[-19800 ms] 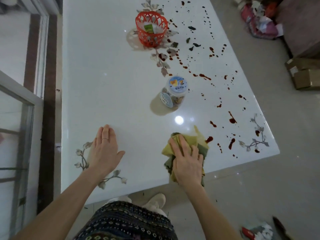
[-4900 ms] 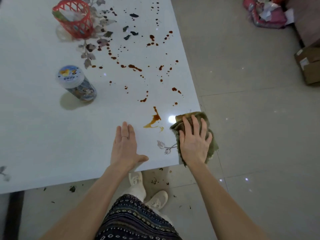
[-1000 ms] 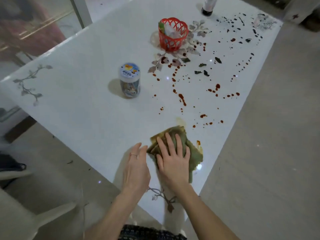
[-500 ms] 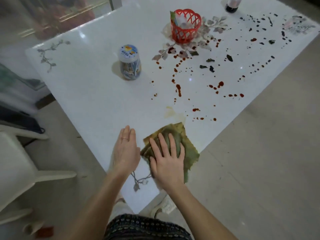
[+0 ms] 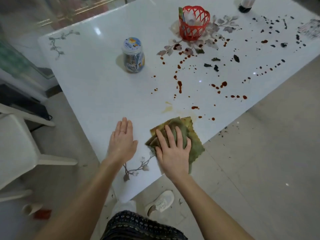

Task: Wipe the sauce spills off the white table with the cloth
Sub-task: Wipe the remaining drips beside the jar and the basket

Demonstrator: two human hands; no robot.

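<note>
A stained olive-green cloth [image 5: 194, 141] lies near the white table's [image 5: 97, 87] near corner, one corner hanging over the right edge. My right hand [image 5: 173, 149] presses flat on it with fingers spread. My left hand [image 5: 122, 141] rests flat on the bare tabletop just left of the cloth. Red-brown sauce drops [image 5: 179, 84] and dark drops [image 5: 270, 25] are scattered across the table beyond the cloth. A faint yellowish smear [image 5: 167, 109] lies just past the cloth.
A clear jar with a blue-printed lid [image 5: 133, 55] stands mid-table. A red plastic basket [image 5: 193, 23] sits farther back, a dark-based bottle [image 5: 245, 4] at the far edge. Dark leaf scraps [image 5: 216, 65] lie among the drops. A white chair [image 5: 20, 149] stands left of the table.
Over the last second my right hand slid the cloth back toward the near corner, leaving a faint smear. My left hand stayed flat beside it. The view shifted around the corner.
</note>
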